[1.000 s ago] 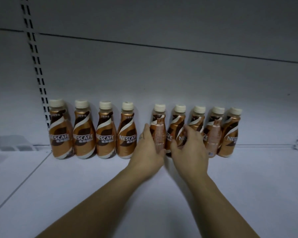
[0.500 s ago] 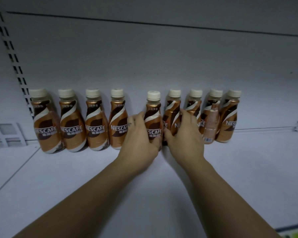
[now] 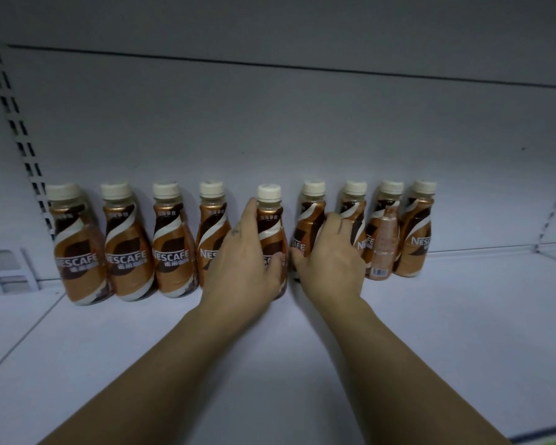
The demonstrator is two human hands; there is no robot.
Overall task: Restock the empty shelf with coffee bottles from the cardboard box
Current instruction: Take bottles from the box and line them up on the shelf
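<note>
Your left hand point(image 3: 244, 261) curled round the fifth bottle point(image 3: 270, 220), upright, cap up, at the back edge of the shelf point(image 3: 430, 316), your right hand point(image 3: 331, 255) gripping the upright sixth bottle point(image 3: 308, 220)

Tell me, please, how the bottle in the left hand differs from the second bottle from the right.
The left hand grips the held bottle; the second bottle from the right stands untouched. The held bottle faces front, logo letters showing by the thumb; the other is turned, showing its pale back panel and barcode. Both stand upright on the shelf with cream caps and coppery wraps.
</note>
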